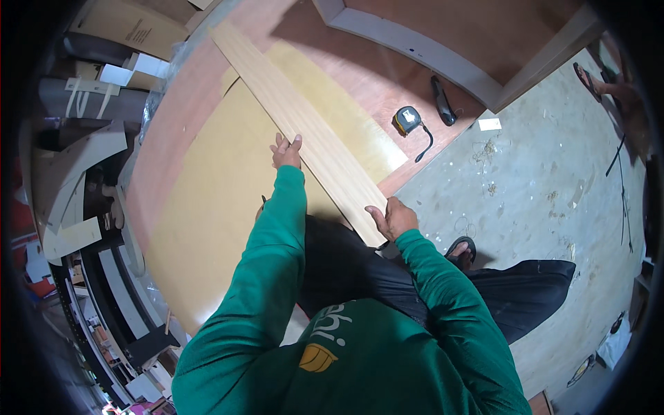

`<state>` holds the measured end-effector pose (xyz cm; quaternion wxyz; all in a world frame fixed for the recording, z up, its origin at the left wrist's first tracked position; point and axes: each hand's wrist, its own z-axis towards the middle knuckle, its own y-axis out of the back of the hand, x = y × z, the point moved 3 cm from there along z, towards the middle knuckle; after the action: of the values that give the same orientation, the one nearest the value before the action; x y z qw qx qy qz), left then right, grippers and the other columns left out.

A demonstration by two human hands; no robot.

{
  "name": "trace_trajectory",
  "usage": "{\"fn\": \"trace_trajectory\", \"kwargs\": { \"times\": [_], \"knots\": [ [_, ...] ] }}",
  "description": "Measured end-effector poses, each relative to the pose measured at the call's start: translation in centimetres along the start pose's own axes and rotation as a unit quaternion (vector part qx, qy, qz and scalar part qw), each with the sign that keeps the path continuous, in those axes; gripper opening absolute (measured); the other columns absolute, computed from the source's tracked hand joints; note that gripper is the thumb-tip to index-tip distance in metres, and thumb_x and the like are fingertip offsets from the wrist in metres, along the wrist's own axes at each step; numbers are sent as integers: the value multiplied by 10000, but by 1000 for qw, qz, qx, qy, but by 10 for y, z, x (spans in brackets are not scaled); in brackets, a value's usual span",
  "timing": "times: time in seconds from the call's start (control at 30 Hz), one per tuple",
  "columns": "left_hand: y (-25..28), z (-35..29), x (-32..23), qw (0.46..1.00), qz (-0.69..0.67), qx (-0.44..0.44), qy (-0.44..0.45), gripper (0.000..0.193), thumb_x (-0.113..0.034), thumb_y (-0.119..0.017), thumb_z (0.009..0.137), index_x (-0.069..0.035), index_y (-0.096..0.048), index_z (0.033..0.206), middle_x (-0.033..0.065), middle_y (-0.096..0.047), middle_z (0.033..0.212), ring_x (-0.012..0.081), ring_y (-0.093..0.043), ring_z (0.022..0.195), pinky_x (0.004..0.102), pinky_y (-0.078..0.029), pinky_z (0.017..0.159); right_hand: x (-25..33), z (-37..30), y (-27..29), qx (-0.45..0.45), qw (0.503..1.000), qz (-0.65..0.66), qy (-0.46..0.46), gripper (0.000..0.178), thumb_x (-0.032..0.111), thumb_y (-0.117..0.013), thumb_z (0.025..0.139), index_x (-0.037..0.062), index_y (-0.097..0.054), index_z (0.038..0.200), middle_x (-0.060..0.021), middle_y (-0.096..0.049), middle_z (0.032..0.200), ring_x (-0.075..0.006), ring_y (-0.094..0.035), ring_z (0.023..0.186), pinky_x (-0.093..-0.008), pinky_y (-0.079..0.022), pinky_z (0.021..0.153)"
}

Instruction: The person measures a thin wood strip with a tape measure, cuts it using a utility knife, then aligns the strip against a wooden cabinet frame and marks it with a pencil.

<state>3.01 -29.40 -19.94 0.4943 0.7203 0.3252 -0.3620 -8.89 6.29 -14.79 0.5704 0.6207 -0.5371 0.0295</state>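
Note:
A long, pale wooden plank (304, 128) runs diagonally from the far left down to my lap. My left hand (287, 152) is at its left edge, around the middle of its length, the thumb against the edge and the other fingers partly bent beside it. At the near end, my right hand (397, 218) grips the right edge, its thumb on the upper face and its other fingers largely hidden. Beneath the plank lies a yellowish-tan sheet (214, 187) on a reddish plywood panel (162, 149).
Right of the plank are a tape measure (407, 120) with a wrist strap and a black, elongated hand tool (443, 102). Beyond them stands a wooden frame (422, 48). Cardboard boxes (128, 28) and offcuts crowd the left. Another person's foot (588, 79) shows at far right on the concrete floor (512, 194).

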Motion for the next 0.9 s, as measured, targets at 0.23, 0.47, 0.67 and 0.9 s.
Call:
{"fn": "trace_trajectory", "kwargs": {
  "times": [0.23,0.47,0.67,0.9],
  "knots": [
    [0,16,25,998,-29,0,-47,739,-444,-717,893,-28,-510,1467,36,-267,1675,300,14,1581,603,166,1185,3,-1,7,2,1000,-11,0,711,694,-558,918,-17,-565,902,-252,-675,806,-444,-687,750,-515,-547,697],
    [-3,2,14,997,34,-21,-70,692,-464,-678,939,-29,-523,1455,84,-246,1676,310,-22,1579,604,134,1195,8,-4,15,-42,999,-20,11,672,652,-564,933,-20,-573,923,-247,-671,805,-448,-683,764,-521,-548,710],
    [-3,-19,-3,992,81,-47,-83,662,-447,-650,966,-16,-521,1452,145,-244,1666,307,-51,1578,583,100,1213,1,-9,11,-25,1000,-1,12,635,609,-559,952,-26,-569,951,-268,-657,928,-451,-673,849,-521,-542,739],
    [-7,-28,-7,990,81,-47,-105,635,-422,-627,983,-29,-507,1468,149,-259,1660,308,-67,1577,557,88,1225,-4,-7,13,-25,1000,7,16,618,583,-560,960,-34,-557,975,-282,-643,928,-476,-654,878,-535,-531,771]
  ]
}}
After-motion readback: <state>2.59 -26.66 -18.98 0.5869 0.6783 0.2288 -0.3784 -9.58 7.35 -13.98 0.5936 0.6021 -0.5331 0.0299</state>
